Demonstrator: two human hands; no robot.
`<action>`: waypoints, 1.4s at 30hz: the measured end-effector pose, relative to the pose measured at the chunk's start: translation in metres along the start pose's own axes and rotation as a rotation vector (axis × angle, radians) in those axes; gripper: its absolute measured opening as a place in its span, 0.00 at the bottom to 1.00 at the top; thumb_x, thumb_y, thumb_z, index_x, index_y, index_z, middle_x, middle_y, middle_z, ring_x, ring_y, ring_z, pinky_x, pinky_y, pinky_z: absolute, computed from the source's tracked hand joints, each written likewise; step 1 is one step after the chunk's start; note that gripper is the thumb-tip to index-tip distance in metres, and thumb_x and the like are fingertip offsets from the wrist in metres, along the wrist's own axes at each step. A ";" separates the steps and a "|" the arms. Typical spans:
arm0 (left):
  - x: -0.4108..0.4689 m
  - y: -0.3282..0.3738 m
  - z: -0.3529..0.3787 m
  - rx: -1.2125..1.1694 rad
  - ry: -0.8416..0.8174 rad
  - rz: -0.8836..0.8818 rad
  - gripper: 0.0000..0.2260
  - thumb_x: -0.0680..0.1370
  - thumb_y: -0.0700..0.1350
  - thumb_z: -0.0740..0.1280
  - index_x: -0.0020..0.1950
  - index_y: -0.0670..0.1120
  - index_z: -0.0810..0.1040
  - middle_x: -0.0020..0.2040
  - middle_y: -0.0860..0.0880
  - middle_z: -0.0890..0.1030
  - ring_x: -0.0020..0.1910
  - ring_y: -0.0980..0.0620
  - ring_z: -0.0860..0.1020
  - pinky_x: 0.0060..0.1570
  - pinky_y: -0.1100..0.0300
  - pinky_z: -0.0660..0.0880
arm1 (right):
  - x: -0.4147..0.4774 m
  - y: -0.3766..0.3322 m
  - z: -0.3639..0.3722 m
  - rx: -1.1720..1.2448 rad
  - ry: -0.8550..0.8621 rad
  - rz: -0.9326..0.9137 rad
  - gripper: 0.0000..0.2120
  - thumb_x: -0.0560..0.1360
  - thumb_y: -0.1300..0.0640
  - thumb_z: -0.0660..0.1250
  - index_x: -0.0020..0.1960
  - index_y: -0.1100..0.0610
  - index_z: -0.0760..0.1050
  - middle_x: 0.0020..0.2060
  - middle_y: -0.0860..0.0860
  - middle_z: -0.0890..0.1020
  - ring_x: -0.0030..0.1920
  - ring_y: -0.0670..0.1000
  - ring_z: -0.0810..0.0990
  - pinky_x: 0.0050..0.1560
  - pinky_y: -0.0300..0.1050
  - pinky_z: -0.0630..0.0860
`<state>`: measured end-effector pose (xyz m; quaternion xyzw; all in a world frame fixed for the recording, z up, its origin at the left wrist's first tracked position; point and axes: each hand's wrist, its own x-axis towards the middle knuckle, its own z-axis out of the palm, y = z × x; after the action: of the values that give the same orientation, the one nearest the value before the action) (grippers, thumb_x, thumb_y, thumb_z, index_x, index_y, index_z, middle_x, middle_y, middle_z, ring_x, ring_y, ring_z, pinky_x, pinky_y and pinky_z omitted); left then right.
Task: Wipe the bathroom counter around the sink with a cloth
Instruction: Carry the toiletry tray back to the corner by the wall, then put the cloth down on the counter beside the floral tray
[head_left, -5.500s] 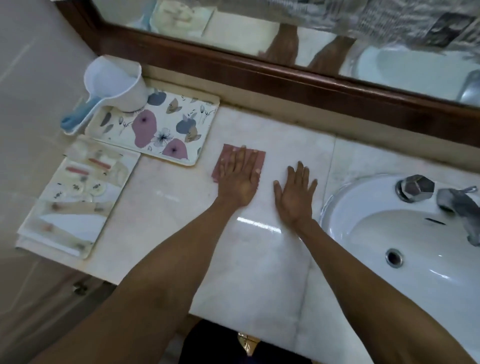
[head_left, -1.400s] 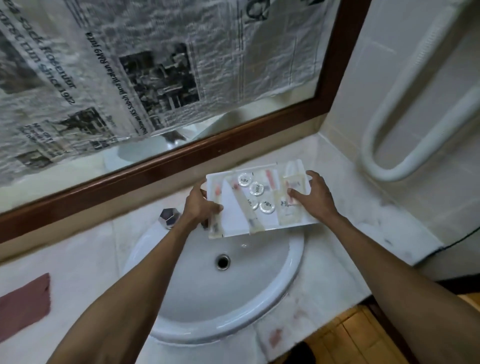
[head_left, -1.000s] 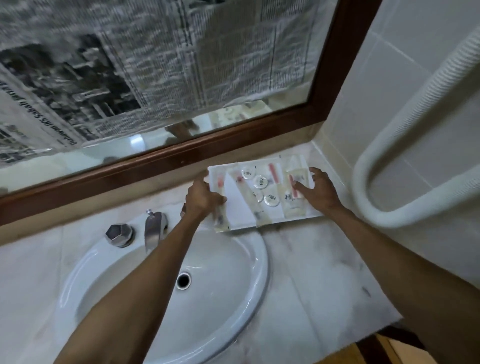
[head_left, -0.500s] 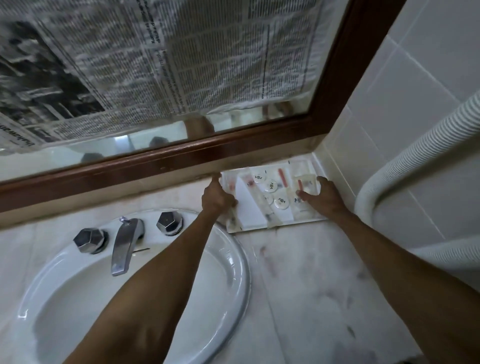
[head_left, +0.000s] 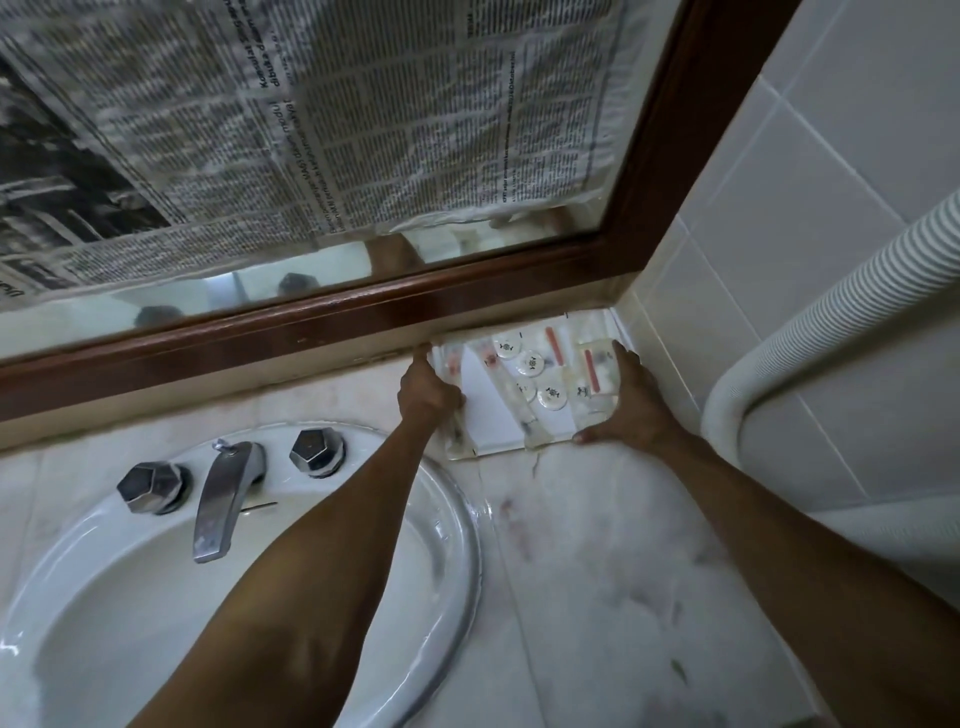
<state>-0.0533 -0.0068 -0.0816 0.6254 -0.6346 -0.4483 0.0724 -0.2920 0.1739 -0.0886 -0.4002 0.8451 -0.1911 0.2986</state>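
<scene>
A white ceramic oval sink (head_left: 460, 545) fills the lower left, set into the counter. On its back ledge stands a chrome tap spout (head_left: 223, 499) between two faceted chrome knobs, one to its left (head_left: 153, 486) and one to its right (head_left: 317, 451).

Above them runs the dark wooden frame (head_left: 311, 332) of a wall mirror, and sheets of black-and-white newspaper (head_left: 311, 130) cover most of the glass.

The left forearm crosses over the sink's right rim. The left hand (head_left: 428, 397) grips the left edge of a white rectangular tray (head_left: 493, 421), its fingers curled on that edge and the index finger straight, pointing at the back wall.

The tray sits in the back right corner of the counter, close under the mirror frame and against the side wall. It holds small round white caps (head_left: 530, 364) and clear sachets with red stripes (head_left: 592, 376).

The right hand (head_left: 631, 402) holds the tray's right side, with the thumb hooked on the near edge and the fingers laid along the far right edge.

The pale marble counter (head_left: 597, 571) spreads to the right of the sink, marked with faint reddish and dark smudges.

At the far right stands a white tiled wall (head_left: 831, 182), with a white ribbed hose (head_left: 857, 301) curving across it.

Where the cloth lies cannot be told from this view.
</scene>
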 end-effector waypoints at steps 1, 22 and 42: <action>0.000 0.001 0.002 -0.006 0.000 0.003 0.45 0.68 0.37 0.80 0.80 0.49 0.62 0.66 0.41 0.79 0.63 0.37 0.78 0.63 0.46 0.76 | 0.001 0.001 -0.001 0.003 0.015 -0.004 0.75 0.46 0.40 0.86 0.80 0.49 0.44 0.80 0.54 0.53 0.79 0.58 0.51 0.77 0.57 0.57; -0.032 -0.006 -0.032 0.023 -0.011 0.255 0.31 0.79 0.46 0.71 0.80 0.47 0.63 0.71 0.42 0.74 0.61 0.43 0.79 0.56 0.56 0.74 | -0.018 -0.046 0.015 0.090 0.177 -0.236 0.41 0.66 0.63 0.77 0.75 0.58 0.64 0.76 0.57 0.65 0.77 0.58 0.60 0.74 0.52 0.63; -0.206 -0.301 -0.347 -0.042 0.274 0.298 0.19 0.80 0.45 0.66 0.71 0.55 0.73 0.50 0.54 0.82 0.38 0.52 0.83 0.45 0.55 0.79 | -0.181 -0.391 0.246 0.245 -0.102 -0.565 0.12 0.76 0.57 0.69 0.59 0.51 0.76 0.47 0.46 0.82 0.38 0.44 0.79 0.48 0.49 0.79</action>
<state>0.4350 0.0592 0.0207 0.5781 -0.6947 -0.3565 0.2366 0.1804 0.0587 0.0105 -0.5892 0.6550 -0.3465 0.3220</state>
